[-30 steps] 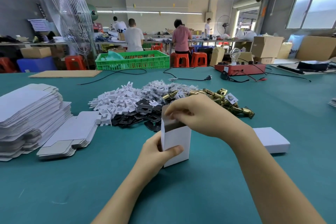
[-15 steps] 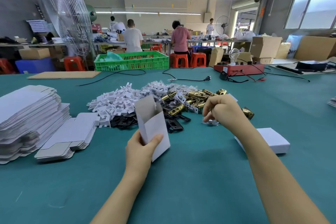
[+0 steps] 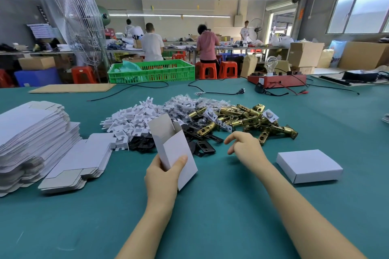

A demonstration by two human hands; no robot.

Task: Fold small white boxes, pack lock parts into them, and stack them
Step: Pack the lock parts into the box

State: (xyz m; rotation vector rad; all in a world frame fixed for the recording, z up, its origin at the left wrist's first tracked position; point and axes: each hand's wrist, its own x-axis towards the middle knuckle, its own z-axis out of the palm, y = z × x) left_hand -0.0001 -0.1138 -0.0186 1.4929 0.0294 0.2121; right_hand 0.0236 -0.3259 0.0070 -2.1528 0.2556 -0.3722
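The left hand [image 3: 163, 174] holds a white box [image 3: 174, 149] with its top open, up off the green tabletop [image 3: 210, 216]. The right hand [image 3: 245, 147] is empty, fingers loose, near the gold lock parts [image 3: 248, 120].

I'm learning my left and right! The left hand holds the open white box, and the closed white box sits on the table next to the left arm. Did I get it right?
Almost. The left hand does hold the open box, but the head view shows the closed box lying on the table beside the right arm, not the left.
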